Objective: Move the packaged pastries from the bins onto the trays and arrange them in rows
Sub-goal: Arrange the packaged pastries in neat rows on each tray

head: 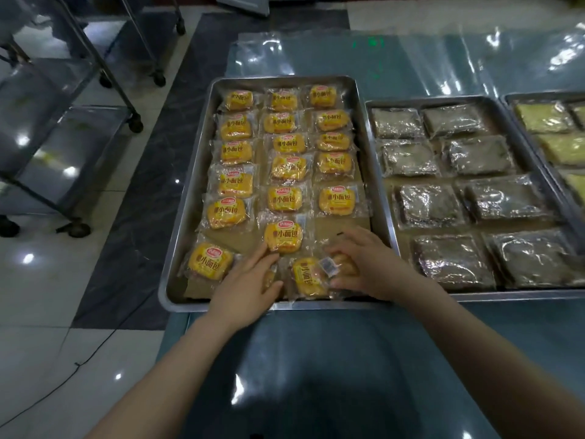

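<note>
A: Hands?
B: Left hand [245, 288], fingers flat and open, nudges a pack [283, 237] into row. Right hand [364, 264] curls loosely over another pack [340, 267].
A: Location?
B: Near end of tray [177, 289], filling the last gaps.

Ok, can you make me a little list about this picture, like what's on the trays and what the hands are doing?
front tray: yellow packaged buns in three rows, near end not yet tidy
middle tray: dark pastries in clear wrap, two rows
far right tray: pale green pastries, only partly in view
left hand: open, fingertips touching a yellow bun
right hand: resting over a sideways bun at the near edge
table: shiny, blue-green
bins: none in view
</note>
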